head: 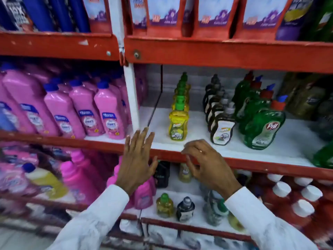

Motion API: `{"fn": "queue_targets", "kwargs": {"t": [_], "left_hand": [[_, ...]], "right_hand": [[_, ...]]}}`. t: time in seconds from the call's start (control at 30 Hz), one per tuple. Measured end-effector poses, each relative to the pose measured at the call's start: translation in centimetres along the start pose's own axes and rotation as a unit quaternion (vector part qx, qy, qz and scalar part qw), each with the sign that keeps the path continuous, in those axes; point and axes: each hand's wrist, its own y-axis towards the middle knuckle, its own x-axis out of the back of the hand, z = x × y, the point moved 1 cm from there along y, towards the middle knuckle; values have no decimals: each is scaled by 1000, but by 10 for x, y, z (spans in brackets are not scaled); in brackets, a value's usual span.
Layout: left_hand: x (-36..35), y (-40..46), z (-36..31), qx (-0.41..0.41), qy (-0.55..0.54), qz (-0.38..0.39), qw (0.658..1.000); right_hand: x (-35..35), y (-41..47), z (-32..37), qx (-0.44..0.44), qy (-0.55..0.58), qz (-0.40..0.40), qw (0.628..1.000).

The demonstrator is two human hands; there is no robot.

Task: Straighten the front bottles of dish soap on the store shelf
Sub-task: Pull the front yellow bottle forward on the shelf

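Note:
On the white middle shelf (pixel 198 147) three rows of dish soap run front to back. The front yellow bottle (pixel 178 125) with a green cap stands upright. To its right the front dark bottle (pixel 222 129) with a white label leans slightly. The big green bottle (pixel 262 129) with a red cap tilts to the right. My left hand (pixel 137 159) is raised flat with fingers spread in front of the shelf's red edge, left of the yellow bottle, holding nothing. My right hand (pixel 207 164) hovers below the yellow and dark bottles with fingers curled and apart, empty.
Pink bottles (pixel 110 116) with blue caps fill the shelf to the left past a white upright post (pixel 132 98). Red pouches (pixel 212 17) stand on the shelf above. Small bottles (pixel 164 205) and red bottles with white caps (pixel 292 201) sit on the lower shelf.

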Motion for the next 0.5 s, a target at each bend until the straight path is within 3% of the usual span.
{"fn": "queue_targets", "kwargs": {"t": [0.1,0.2,0.37,0.5], "left_hand": [[-12,-4,8,-9,29,49,998],[-24,-12,9,-36,20,63,997],[-30,-15,9,-42,-36,49,997],[-31,-17,7,-26,-81,49,995]], "right_hand": [[-41,-18,2,-61,52,111,991],[-85,-32,13,-119,87,252,956],[-150,-46,18,-154,48,357,920],[-173,-41,26,-166,33,376,911]]}}
